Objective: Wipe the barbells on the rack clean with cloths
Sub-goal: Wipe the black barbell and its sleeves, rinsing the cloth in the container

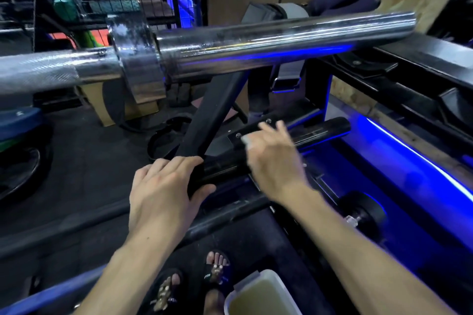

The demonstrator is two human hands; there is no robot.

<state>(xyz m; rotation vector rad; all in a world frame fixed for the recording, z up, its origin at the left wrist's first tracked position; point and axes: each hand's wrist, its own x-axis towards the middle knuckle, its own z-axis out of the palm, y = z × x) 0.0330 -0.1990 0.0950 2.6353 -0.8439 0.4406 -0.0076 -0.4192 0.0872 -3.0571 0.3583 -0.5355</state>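
A chrome barbell lies across the rack high in the view, its collar and thick sleeve sharp, its knurled shaft cut off at the left edge. Lower down, the left hand curls round a black barbell sleeve, thumb underneath. The right hand is motion-blurred over the same black sleeve; something pale, perhaps a cloth, shows at its fingertips, but whether it grips anything cannot be told. A container of yellowish liquid is cropped at the bottom edge beside sandalled feet.
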